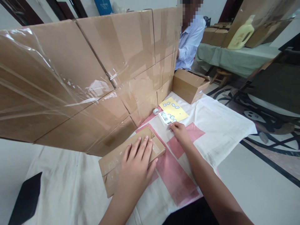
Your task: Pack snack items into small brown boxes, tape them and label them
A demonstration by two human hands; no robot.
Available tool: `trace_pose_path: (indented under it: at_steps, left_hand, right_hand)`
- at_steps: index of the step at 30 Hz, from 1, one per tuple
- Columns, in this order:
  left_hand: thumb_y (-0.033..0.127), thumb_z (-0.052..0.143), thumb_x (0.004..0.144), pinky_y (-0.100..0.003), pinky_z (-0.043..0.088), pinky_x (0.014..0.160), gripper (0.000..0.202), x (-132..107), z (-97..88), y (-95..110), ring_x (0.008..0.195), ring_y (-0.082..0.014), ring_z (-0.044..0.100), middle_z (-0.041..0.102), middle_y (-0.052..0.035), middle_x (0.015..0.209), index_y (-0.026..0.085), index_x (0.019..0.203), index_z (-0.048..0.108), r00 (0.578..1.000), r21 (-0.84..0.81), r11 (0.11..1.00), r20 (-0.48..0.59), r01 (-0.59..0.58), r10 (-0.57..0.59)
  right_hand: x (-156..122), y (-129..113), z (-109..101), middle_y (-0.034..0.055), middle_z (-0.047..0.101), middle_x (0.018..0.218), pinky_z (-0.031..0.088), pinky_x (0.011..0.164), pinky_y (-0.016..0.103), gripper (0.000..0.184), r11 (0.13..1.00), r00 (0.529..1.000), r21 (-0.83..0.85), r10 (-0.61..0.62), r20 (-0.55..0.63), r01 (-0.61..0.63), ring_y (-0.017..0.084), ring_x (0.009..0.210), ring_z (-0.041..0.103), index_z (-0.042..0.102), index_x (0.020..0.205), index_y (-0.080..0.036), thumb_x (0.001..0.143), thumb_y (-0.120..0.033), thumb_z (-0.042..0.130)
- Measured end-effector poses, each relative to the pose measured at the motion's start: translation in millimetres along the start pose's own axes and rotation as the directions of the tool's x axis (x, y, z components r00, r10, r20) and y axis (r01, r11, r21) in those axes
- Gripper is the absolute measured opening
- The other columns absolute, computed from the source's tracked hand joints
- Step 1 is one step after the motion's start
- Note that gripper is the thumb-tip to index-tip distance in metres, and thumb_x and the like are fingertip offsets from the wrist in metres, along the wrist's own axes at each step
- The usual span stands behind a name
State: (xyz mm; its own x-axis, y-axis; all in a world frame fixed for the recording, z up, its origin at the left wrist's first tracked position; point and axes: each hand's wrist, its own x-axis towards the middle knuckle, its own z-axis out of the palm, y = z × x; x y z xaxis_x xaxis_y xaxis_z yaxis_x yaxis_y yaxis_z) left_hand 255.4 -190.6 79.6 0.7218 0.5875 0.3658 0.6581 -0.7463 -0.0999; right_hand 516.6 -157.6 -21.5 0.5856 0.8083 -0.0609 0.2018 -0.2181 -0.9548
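Observation:
My left hand (137, 162) lies flat with its fingers spread on top of a flat brown cardboard box (112, 162), which is closed with clear tape. Farther right, my right hand (179, 131) pinches the near corner of a small white stack of printed labels (164, 118). I cannot make out its printing. Just beyond it is a yellow sheet (178, 113) bearing several small white stickers with blue outlines. A small roll of tape (156, 111) sits left of the labels, near the wall of cartons.
Taped cartons (131, 62) stand stacked like a wall on the left. An opened carton (189, 86) sits at the cloth's far end, with a person (191, 40) behind it. A pink and white cloth (222, 125) covers the table. A yellow jug (241, 36) stands on another table.

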Motion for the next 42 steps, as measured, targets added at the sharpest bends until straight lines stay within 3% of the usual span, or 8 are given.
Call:
trace_pose_path:
  at_steps: [9, 18, 22, 29, 33, 37, 40, 42]
  left_hand:
    - [0.039, 0.047, 0.101, -0.045, 0.039, 0.107, 0.049, 0.3, -3.1, 0.9, 0.137, -0.0279, 0.053, 0.054, -0.0034, 0.151, 0.015, 0.144, 0.054, 1.0, 0.012, 1.0, 0.001, -0.005, 0.005]
    - [0.039, 0.047, 0.101, -0.046, 0.04, 0.106, 0.05, -0.3, -3.4, 0.5, 0.135, -0.0288, 0.054, 0.055, -0.0043, 0.151, 0.014, 0.144, 0.053, 1.0, 0.033, 0.999, -0.004, -0.023, 0.024]
    - [0.04, 0.047, 0.101, -0.046, 0.04, 0.106, 0.051, -0.3, -3.1, 0.8, 0.136, -0.0288, 0.053, 0.055, -0.0046, 0.151, 0.014, 0.144, 0.053, 1.0, 0.035, 0.999, 0.0, -0.023, 0.023]
    - [0.043, 0.044, 0.102, -0.047, 0.04, 0.111, 0.054, 0.8, -4.6, -0.2, 0.142, -0.0278, 0.048, 0.049, -0.0029, 0.156, 0.017, 0.149, 0.048, 0.997, -0.022, 0.999, 0.08, 0.025, -0.023]
    - [0.056, 0.046, 0.099, -0.051, 0.034, 0.12, 0.066, -12.0, -20.2, -35.5, 0.151, -0.0276, 0.036, 0.034, 0.0004, 0.165, 0.03, 0.158, 0.032, 0.951, -0.165, 0.985, 0.308, 0.045, 0.008]
    - [0.068, 0.044, 0.095, -0.064, 0.033, 0.116, 0.064, -27.8, -38.9, -73.1, 0.151, -0.037, 0.033, 0.032, -0.0001, 0.166, 0.042, 0.153, 0.039, 0.869, -0.155, 0.943, 0.454, 0.293, -0.195]
    - [0.062, 0.035, 0.1, -0.054, 0.044, 0.105, 0.055, -26.5, -47.8, -74.6, 0.139, -0.0347, 0.048, 0.039, -0.0027, 0.163, 0.043, 0.151, 0.043, 0.829, -0.178, 0.9, 0.49, 0.398, -0.27]
    - [0.058, 0.032, 0.102, -0.048, 0.048, 0.097, 0.054, -21.1, -51.7, -63.7, 0.122, -0.0312, 0.059, 0.058, -0.006, 0.146, 0.042, 0.153, 0.041, 0.82, -0.173, 0.891, 0.494, 0.419, -0.29]
  right_hand:
    - [-5.2, -3.5, -3.4, -0.0001, 0.055, 0.065, 0.036, 0.062, 0.029, 0.025, 0.998, 0.998, 0.052, 0.029, 0.047, -0.031, 0.017, 0.066, 0.05, 0.059, 0.069, -0.02, 0.076, -0.044, 0.059]
    - [-0.7, 2.5, -0.3, 0.0, 0.055, 0.067, 0.037, 0.064, 0.03, 0.028, 1.0, 0.999, -0.015, -0.02, 0.04, 0.02, 0.017, 0.067, 0.051, 0.057, 0.072, -0.02, 0.078, -0.047, 0.055]
    - [-1.2, 4.4, -1.0, -0.0003, 0.054, 0.068, 0.036, 0.063, 0.029, 0.021, 0.996, 0.999, -0.081, -0.031, 0.04, 0.034, 0.017, 0.066, 0.049, 0.052, 0.071, -0.021, 0.078, -0.041, 0.053]
    - [-0.9, 3.5, -6.9, -0.0014, 0.053, 0.064, 0.034, 0.062, 0.029, 0.024, 0.993, 0.994, -0.118, -0.018, 0.109, 0.031, 0.016, 0.063, 0.048, 0.051, 0.068, -0.021, 0.079, -0.043, 0.052]
    - [-5.1, -2.5, -10.8, -0.0015, 0.054, 0.064, 0.034, 0.06, 0.028, 0.029, 0.998, 0.989, -0.068, -0.004, 0.146, 0.014, 0.015, 0.061, 0.048, 0.051, 0.068, -0.021, 0.081, -0.047, 0.054]
    - [-9.6, -5.7, -10.0, -0.0014, 0.058, 0.066, 0.036, 0.06, 0.026, 0.029, 0.998, 0.99, 0.058, -0.047, 0.136, 0.039, 0.015, 0.063, 0.056, 0.053, 0.077, -0.021, 0.084, -0.049, 0.056]
    - [-11.8, -8.5, -7.9, -0.0014, 0.064, 0.08, 0.035, 0.053, 0.024, 0.026, 0.976, 0.982, 0.208, -0.104, 0.155, 0.071, 0.013, 0.056, 0.059, 0.051, 0.09, -0.022, 0.083, -0.045, 0.061]
    - [-15.5, -14.8, -8.0, -0.0025, 0.063, 0.084, 0.033, 0.049, 0.024, 0.026, 0.956, 0.973, 0.282, -0.137, 0.184, 0.081, 0.009, 0.048, 0.055, 0.05, 0.095, -0.022, 0.083, -0.042, 0.062]
